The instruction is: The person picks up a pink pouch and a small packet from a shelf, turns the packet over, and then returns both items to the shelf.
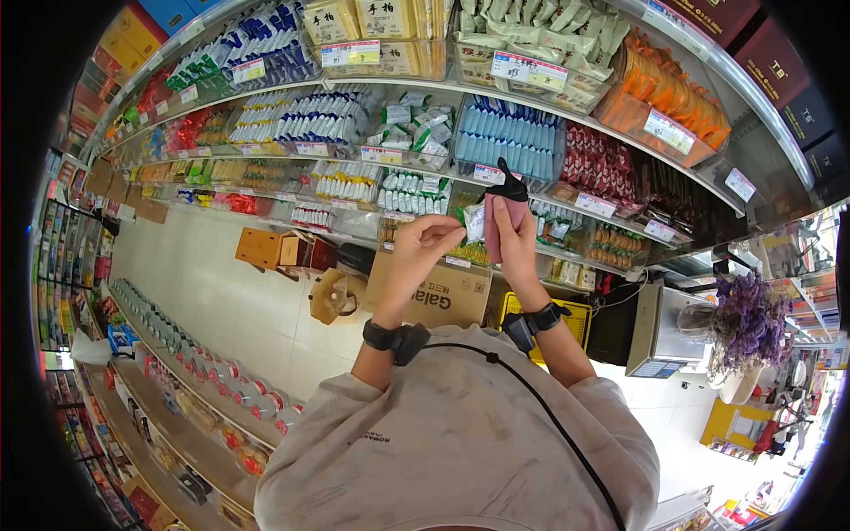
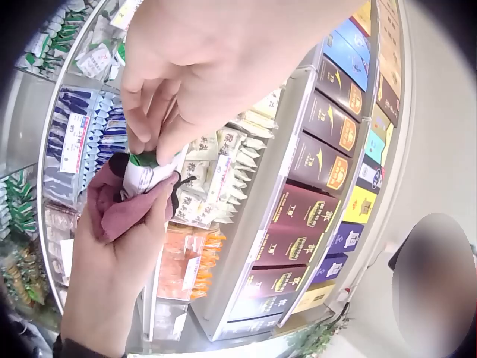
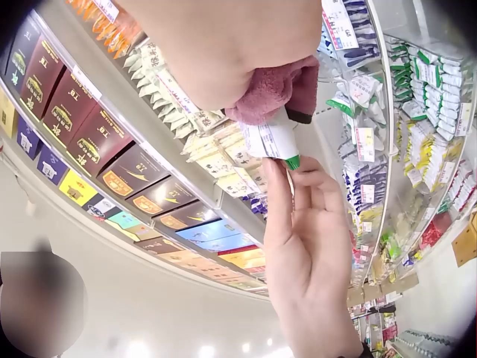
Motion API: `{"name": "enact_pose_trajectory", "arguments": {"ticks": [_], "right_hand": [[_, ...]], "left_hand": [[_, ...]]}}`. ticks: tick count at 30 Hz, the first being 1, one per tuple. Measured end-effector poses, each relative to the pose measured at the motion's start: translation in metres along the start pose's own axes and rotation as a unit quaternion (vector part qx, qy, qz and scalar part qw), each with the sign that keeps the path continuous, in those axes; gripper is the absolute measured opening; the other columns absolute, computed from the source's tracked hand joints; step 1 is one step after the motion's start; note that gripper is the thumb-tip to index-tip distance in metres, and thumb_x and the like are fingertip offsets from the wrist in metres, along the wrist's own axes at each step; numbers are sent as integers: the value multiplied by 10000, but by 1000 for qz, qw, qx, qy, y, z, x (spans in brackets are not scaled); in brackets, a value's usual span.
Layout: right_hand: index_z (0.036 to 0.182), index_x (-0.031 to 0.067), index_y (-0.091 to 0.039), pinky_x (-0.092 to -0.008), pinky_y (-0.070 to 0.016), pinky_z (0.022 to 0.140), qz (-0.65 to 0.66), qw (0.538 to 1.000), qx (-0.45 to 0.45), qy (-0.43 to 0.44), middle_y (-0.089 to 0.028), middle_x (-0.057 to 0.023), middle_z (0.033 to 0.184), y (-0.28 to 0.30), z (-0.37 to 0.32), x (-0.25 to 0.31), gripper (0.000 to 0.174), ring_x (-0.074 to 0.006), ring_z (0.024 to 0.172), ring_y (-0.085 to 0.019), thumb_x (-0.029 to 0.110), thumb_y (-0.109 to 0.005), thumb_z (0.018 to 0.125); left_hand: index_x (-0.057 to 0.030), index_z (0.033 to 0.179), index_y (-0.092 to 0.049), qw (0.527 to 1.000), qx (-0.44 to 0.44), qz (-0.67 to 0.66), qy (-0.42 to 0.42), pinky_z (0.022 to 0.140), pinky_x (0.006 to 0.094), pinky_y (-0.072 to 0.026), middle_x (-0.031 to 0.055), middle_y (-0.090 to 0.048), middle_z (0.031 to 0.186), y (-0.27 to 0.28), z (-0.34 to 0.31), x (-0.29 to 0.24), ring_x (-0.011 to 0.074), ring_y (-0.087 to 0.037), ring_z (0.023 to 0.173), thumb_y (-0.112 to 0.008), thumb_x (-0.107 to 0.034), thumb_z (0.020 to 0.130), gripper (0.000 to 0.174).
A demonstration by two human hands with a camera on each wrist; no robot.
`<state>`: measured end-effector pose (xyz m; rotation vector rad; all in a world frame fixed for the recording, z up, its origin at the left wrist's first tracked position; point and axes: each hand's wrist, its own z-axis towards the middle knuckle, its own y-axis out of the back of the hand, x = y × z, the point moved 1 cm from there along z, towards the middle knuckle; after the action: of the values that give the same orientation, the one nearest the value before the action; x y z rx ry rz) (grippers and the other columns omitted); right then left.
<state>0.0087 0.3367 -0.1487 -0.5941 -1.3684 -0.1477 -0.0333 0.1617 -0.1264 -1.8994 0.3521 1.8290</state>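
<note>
A multi-tier shelving unit (image 1: pixel 398 83) extends across the area ahead of the person; its clear bins hold wrapped packets behind price labels. A cardboard carton (image 1: pixel 434 296) is positioned below the shelves, and a yellow basket (image 1: pixel 580 323) is located to its right. The right hand (image 1: pixel 515 243) grips a folded pink cloth (image 1: pixel 491 239) with black edging, thumb laid along the near face. The left hand (image 1: pixel 416 257) is narrow: thumb and fingertips pinch the green end (image 3: pixel 292 162) of a small packet (image 1: pixel 475 223). The packet is held between the two hands, in front of the shelves; its white body projects from the cloth, which covers the portion at the right hand.
</note>
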Motion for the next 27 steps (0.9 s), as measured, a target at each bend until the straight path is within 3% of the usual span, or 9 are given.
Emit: {"name": "enact_pose_trajectory", "arguments": {"ticks": [4, 8, 10, 13, 16, 22, 27], "right_hand": [[1150, 23, -643, -221, -465, 692, -16, 1000, 0, 3, -660, 24, 948, 4, -3, 0, 259, -37, 801, -558, 239, -629, 1008], [1124, 37, -657, -209, -438, 618, -48, 999, 3, 14, -653, 34, 903, 0, -7, 5, 264, -22, 742, -547, 274, -628, 1010], [1118, 27, -650, -216, -456, 660, -49, 999, 17, -3, -655, 28, 912, -3, -11, 8, 244, -29, 765, -550, 241, -640, 1001], [1111, 19, -644, -221, -464, 675, -57, 998, 37, -16, -656, 23, 905, -3, -12, 6, 233, -30, 772, -548, 221, -646, 995], [1106, 14, -642, -223, -465, 670, -75, 996, 47, 0, -655, 21, 893, -4, -10, 5, 231, -30, 767, -545, 217, -644, 996], [1095, 4, -643, -233, -471, 686, -71, 996, 53, -17, -659, 17, 902, 3, -9, -8, 239, -44, 776, -553, 224, -636, 1001], [1088, 9, -653, -229, -471, 688, -48, 997, 24, -46, -660, 15, 910, 7, -8, -4, 260, -43, 786, -564, 254, -629, 1006]], "left_hand": [[30, 1044, -674, 1000, 14, 3, 7, 813, 236, -519, 55, -700, 954, 1, 0, 2, 107, -665, 882, -722, -42, 903, 165], [33, 1050, -670, 995, -39, 85, -20, 785, 243, -522, 60, -699, 943, -1, 1, 9, 103, -660, 864, -696, -21, 907, 155], [36, 1057, -665, 992, -74, 100, -28, 773, 249, -522, 64, -696, 927, 0, 3, 11, 105, -656, 855, -682, -17, 911, 157], [42, 1042, -643, 973, -100, 171, -114, 767, 236, -506, 71, -680, 915, 2, 4, 12, 98, -639, 848, -657, -20, 930, 130], [42, 1021, -600, 960, -118, 218, -132, 730, 229, -486, 64, -644, 891, 3, 7, 15, 85, -601, 809, -611, -25, 962, 91], [16, 1013, -539, 961, -162, 191, -113, 638, 229, -413, 20, -549, 826, 1, 6, 11, 56, -474, 711, -559, -57, 1003, 76], [10, 1023, -534, 961, -155, 208, -98, 628, 237, -403, 26, -541, 815, 6, 5, 9, 71, -463, 691, -551, -60, 1006, 73]]}}
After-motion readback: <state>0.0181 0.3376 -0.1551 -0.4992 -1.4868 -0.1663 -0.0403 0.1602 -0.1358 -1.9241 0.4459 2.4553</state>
